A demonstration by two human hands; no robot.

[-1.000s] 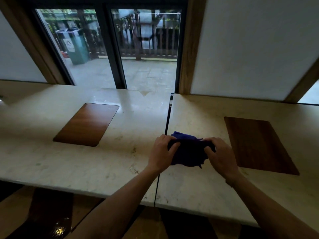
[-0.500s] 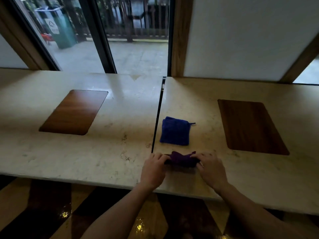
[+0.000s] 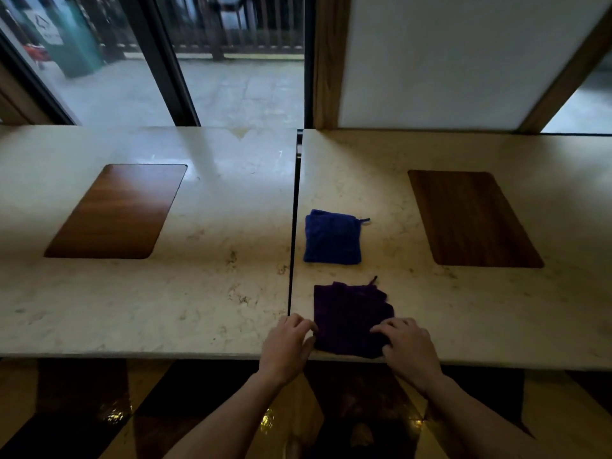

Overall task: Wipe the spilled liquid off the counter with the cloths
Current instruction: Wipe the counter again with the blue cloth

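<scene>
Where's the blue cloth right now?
The blue cloth lies flat on the right counter slab, beside the centre seam, just beyond the purple cloth.

left hand (image 3: 287, 346): palm down, fingers loosely curled, thumb side near body | right hand (image 3: 408, 348): palm down, fingers bent, tips pressing downward | both forearms bare, reaching forward from below, converging slightly
</scene>
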